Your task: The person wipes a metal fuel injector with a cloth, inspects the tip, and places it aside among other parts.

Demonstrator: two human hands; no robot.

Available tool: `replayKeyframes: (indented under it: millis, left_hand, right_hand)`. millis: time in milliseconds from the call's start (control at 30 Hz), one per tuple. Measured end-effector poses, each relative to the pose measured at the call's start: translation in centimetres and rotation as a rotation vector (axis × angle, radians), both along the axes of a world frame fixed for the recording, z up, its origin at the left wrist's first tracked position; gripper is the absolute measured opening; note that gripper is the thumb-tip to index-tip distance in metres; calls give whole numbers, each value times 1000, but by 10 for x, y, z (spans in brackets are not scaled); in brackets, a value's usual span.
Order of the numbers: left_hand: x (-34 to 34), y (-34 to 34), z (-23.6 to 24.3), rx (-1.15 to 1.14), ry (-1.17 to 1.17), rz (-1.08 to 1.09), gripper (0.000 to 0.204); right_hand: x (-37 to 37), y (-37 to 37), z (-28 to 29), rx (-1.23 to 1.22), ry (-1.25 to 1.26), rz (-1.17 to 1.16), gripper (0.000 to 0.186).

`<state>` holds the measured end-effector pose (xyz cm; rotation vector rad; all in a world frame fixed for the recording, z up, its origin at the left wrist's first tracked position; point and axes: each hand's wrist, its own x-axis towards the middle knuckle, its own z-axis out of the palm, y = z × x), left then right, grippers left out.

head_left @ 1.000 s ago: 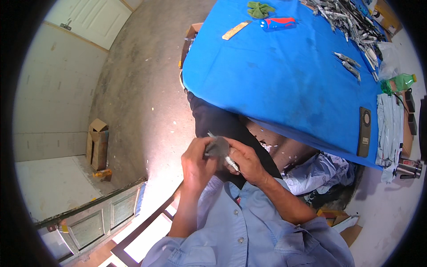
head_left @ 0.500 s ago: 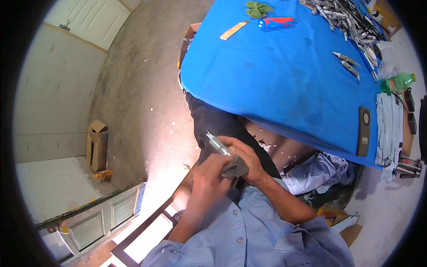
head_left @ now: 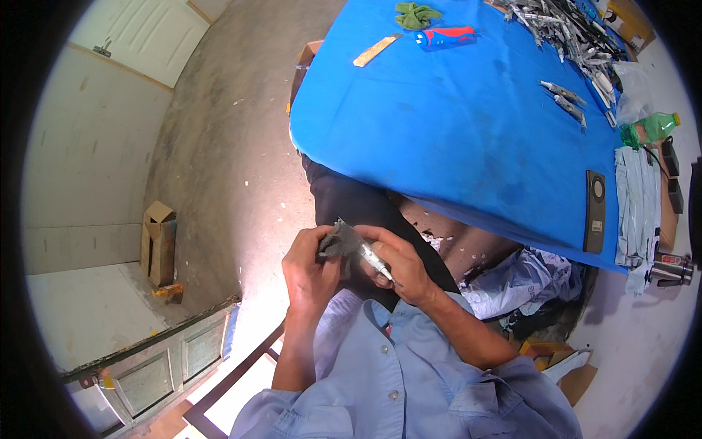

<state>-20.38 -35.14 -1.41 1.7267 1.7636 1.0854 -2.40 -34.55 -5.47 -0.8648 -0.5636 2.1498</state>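
Note:
In front of my chest, over my lap, both hands work on a slim silver pen-shaped tool [head_left: 371,258] with a tapered tip. My left hand [head_left: 304,272] is closed on a dark grey cloth [head_left: 338,243] wrapped round the tool's far end, with a small bit of metal poking out above it. My right hand [head_left: 408,269] grips the body between thumb and fingers. The tapered tip points down toward my right. Which kind of tool it is, I cannot make out.
On the blue-covered table [head_left: 439,132] lie a green cloth [head_left: 417,14], a wooden strip [head_left: 376,50], a blue-and-red tool [head_left: 446,38] and a pile of similar silver tools [head_left: 567,33]. A dark flat device [head_left: 595,212], a green bottle [head_left: 654,128] and a metal cup [head_left: 671,269] are at right.
The tool has been turned round: its tapered tip now points toward me. The cloth has shifted from the near end to the far end, and my left hand has moved left and up with it.

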Motion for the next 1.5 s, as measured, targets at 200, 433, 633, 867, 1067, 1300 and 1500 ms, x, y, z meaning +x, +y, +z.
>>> replayKeyframes:
  millis: [200,433,633,867,1067,1300,1500]
  left_hand:
    - [23,-22,28,-59,-40,-153,32]
    - [34,-22,17,-14,20,-234,39]
    - [24,-10,8,-16,-41,-160,33]
    - [14,-1,8,14,15,-100,33]
    - [35,-22,23,-11,-24,-239,42]
    - [35,-10,6,74,81,-160,38]
    - [20,3,-1,63,51,-71,33]
  right_hand:
    - [2,4,-8,44,34,16,41]
    - [0,-2,-23,334,-76,-22,42]
    - [-2,2,2,-17,-19,-18,43]
    - [10,4,1,-130,198,18,48]
    - [-8,1,-46,395,-54,-136,49]
    - [10,7,0,-7,135,58,48]
    - [11,6,-7,-207,312,11,46]
